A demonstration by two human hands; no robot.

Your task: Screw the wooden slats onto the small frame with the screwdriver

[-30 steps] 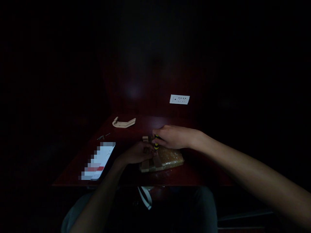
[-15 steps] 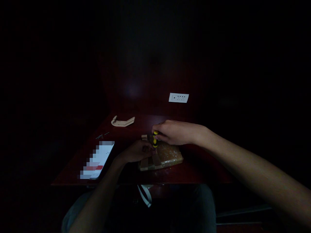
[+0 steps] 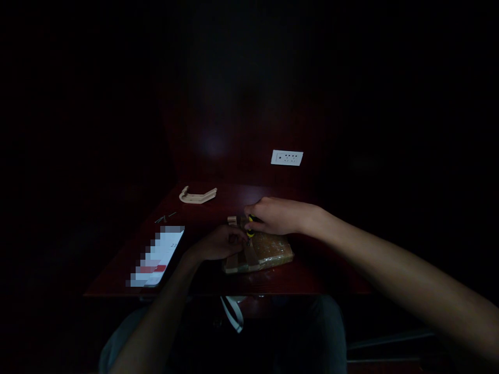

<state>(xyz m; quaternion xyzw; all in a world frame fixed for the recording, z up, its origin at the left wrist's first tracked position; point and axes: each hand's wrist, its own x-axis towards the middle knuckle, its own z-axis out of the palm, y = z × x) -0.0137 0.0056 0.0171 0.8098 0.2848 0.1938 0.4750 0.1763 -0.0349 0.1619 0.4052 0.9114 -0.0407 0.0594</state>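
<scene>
My right hand (image 3: 277, 215) is closed around the yellow and black handle of a screwdriver (image 3: 250, 232), which stands nearly upright with its tip down. My left hand (image 3: 220, 242) has its fingers pinched together beside the tip; what they hold there is too small and dark to make out. Both hands work over a brown, tape-wrapped flat package (image 3: 276, 250) on the table. Across its left part lies a tan piece (image 3: 251, 255), partly hidden by my left hand.
On the dark red table (image 3: 210, 283), a beige curved bracket (image 3: 198, 198) lies at the back left. Several thin screws (image 3: 165, 218) are in front of it, and a lit phone (image 3: 166, 254) is nearer me. A white socket (image 3: 287, 158) is on the back panel. A pale strap (image 3: 234, 316) hangs below the edge.
My right hand has shifted slightly lower, and its grip has turned on the screwdriver, covering more of the handle. The left hand stays at the tip.
</scene>
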